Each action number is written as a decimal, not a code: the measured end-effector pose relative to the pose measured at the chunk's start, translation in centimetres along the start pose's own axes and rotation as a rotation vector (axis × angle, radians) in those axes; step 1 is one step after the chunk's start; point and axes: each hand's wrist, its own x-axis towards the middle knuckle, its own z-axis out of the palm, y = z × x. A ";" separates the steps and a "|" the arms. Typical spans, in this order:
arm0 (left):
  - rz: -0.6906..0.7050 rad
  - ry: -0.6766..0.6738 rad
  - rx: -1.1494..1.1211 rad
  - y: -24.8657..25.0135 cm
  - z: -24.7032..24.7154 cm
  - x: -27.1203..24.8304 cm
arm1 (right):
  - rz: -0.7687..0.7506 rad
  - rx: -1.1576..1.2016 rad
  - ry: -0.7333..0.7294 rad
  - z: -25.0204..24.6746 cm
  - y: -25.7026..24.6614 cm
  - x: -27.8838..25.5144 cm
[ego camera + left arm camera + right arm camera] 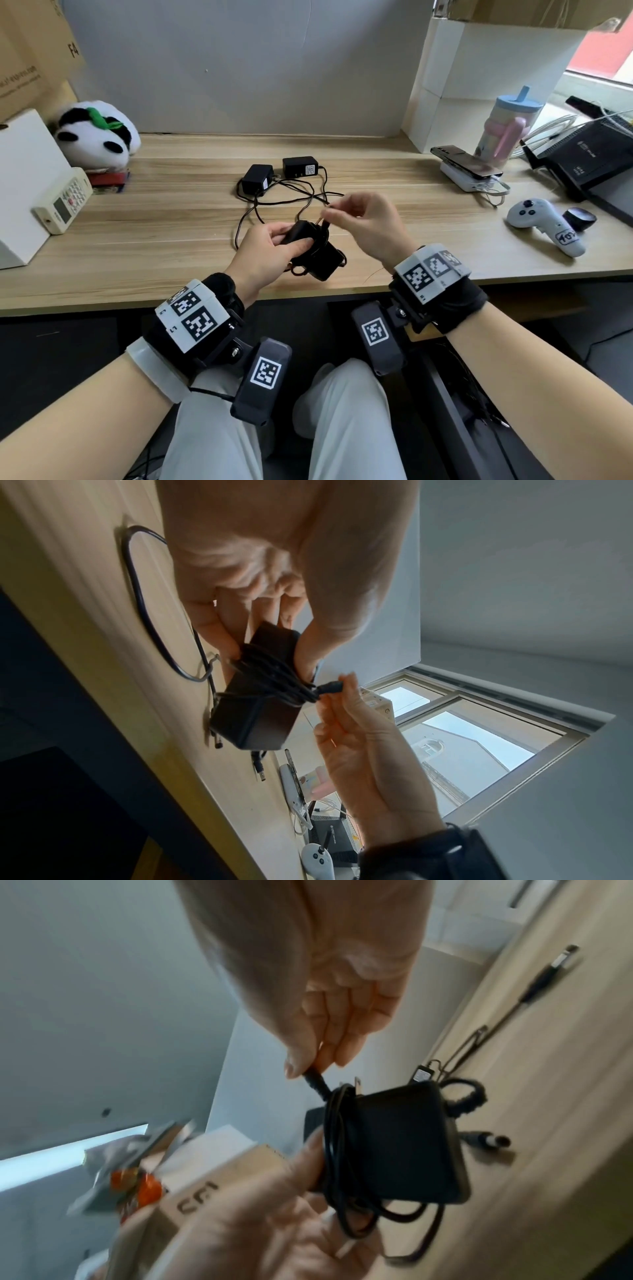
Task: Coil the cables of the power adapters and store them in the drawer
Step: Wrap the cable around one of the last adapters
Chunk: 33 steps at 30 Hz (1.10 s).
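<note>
My left hand [274,245] grips a black power adapter [317,258] just above the desk's front edge, with its cable [337,1150] wound round the body in several turns. My right hand [356,219] pinches the cable's plug end [330,688] between thumb and fingers, right above the adapter. In the right wrist view the adapter [404,1142] shows its metal prongs beside the windings. Two more black adapters [257,178] [299,167] lie further back on the desk, their cables [291,195] loose and tangled. No drawer is in view.
A wooden desk [154,233] holds a panda plush [97,135], a remote control [65,202] against a white box at left, a cup [507,133], a phone on a charger [466,171], a white controller [544,222] and a black router [596,161] at right.
</note>
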 end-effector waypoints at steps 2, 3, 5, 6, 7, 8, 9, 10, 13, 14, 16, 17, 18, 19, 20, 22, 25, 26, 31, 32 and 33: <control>-0.039 -0.019 -0.035 -0.1 -0.1 0.0 | 0.067 0.176 0.056 -0.5 0.1 0.1; -0.060 -0.030 -0.060 -0.1 -0.1 -0.1 | 0.097 0.265 0.057 -0.7 0.1 0.0; -0.091 -0.047 -0.106 -0.1 -0.1 -0.1 | 0.151 0.427 0.034 -0.6 0.1 0.0; -0.100 -0.054 -0.125 0.0 -0.1 -0.1 | 0.170 0.484 0.027 -0.6 0.1 -0.1; -0.103 -0.060 -0.141 0.0 -0.2 -0.1 | 0.186 0.534 0.026 -0.5 0.1 0.0; -0.101 -0.067 -0.154 0.1 -0.1 -0.1 | 0.201 0.587 0.033 -0.5 0.2 0.0; -0.099 -0.074 -0.164 0.2 -0.1 -0.1 | 0.214 0.639 0.047 -0.5 0.2 0.0; -0.098 -0.080 -0.173 0.2 0.0 -0.1 | 0.218 0.676 0.066 -0.6 0.2 0.1; -0.089 -0.100 -0.208 0.3 0.1 -0.2 | 0.208 0.673 0.111 -0.6 0.3 0.3; -0.083 -0.110 -0.214 0.4 0.2 -0.2 | 0.212 0.676 0.122 -0.6 0.3 0.4; -0.080 -0.138 -0.219 0.4 0.2 -0.4 | 0.246 0.725 0.135 -0.6 0.4 0.4; -0.088 -0.154 -0.229 0.4 0.2 -0.5 | 0.267 0.756 0.136 -0.6 0.5 0.3; -0.101 -0.173 -0.244 0.3 0.2 -0.6 | 0.290 0.778 0.135 -0.7 0.6 0.3; -0.117 -0.191 -0.259 0.3 0.2 -0.7 | 0.314 0.790 0.128 -0.9 0.7 0.1; -0.133 -0.207 -0.268 0.1 0.2 -0.9 | 0.336 0.786 0.116 -1.1 0.9 0.0; -0.152 -0.231 -0.266 -0.2 0.6 -1.2 | 0.361 0.687 0.086 -1.6 1.2 -0.6; -0.161 -0.263 -0.255 -0.3 1.8 -1.5 | 0.304 0.318 0.058 -2.7 2.0 -1.8; -0.169 -0.278 -0.256 -0.2 2.3 -1.5 | 0.275 0.224 0.050 -3.2 2.3 -2.3; -0.193 -0.353 -0.209 0.2 6.2 -1.4 | 0.284 0.117 -0.054 -6.8 2.8 -5.9; -0.200 -0.359 -0.187 0.1 7.2 -1.5 | 0.299 0.113 -0.060 -7.7 2.8 -6.8; -0.211 -0.359 -0.169 0.0 8.1 -1.5 | 0.305 0.092 -0.069 -8.4 2.8 -7.7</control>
